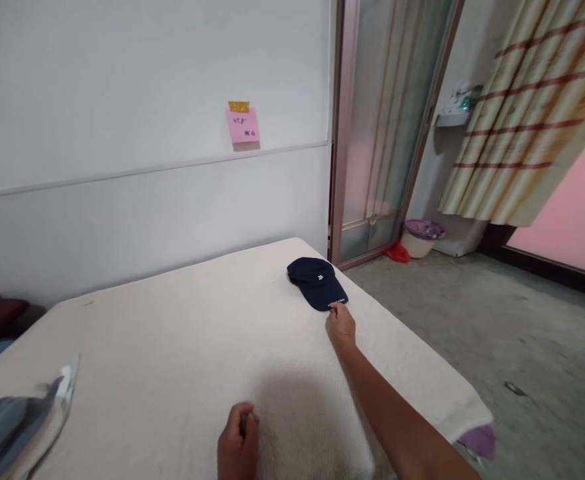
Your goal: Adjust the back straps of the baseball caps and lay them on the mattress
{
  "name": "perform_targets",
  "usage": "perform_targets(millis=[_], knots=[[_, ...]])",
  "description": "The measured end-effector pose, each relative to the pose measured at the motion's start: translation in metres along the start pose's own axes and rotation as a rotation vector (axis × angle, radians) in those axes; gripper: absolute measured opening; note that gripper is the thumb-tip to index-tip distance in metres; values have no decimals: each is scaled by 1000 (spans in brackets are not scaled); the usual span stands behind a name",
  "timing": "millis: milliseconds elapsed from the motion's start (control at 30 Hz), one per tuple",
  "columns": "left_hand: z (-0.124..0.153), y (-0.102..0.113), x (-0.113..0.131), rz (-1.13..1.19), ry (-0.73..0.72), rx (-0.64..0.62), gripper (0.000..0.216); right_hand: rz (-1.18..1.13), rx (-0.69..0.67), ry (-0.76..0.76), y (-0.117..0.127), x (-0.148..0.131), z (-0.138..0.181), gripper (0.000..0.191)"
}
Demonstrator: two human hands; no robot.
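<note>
A dark navy baseball cap (312, 275) with a small white logo lies near the far right corner of the bed (182, 333). Its brim points toward me. My right hand (341, 323) reaches out and pinches the brim's front edge between thumb and fingers. Low in the middle of the view, my left hand (239, 437) is curled over the cream bed cover, its fingers closed; whether anything is inside them is hidden.
Grey-blue cloth (2, 430) lies at the bed's left edge. A pink note (242, 125) is taped to the white wall. Right of the bed are a glass door (372, 133), a waste bin (419, 240), a curtain (527, 113) and the concrete floor (462, 320).
</note>
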State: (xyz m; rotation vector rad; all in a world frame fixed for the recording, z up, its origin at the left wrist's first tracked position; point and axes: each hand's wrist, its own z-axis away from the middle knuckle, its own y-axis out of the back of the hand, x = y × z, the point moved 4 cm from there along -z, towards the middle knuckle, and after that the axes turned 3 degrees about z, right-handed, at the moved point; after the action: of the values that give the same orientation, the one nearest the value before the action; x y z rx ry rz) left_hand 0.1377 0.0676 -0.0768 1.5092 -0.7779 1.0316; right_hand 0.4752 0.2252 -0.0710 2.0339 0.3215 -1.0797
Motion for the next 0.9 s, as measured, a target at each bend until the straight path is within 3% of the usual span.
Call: perform_targets(millis=[233,567,733,900], knots=[[3,-1,1,22,47,27,34,-16,-17,1,-2,1,-1,31],[4,1,11,-22,-30,27,22,-57,-42,-48,11,-5,8,27],[4,2,22,69,-44,33,16,-87,-116,-6,15,-33,75,24],[10,5,20,178,-3,25,13,-150,-355,175,18,-75,173,20]])
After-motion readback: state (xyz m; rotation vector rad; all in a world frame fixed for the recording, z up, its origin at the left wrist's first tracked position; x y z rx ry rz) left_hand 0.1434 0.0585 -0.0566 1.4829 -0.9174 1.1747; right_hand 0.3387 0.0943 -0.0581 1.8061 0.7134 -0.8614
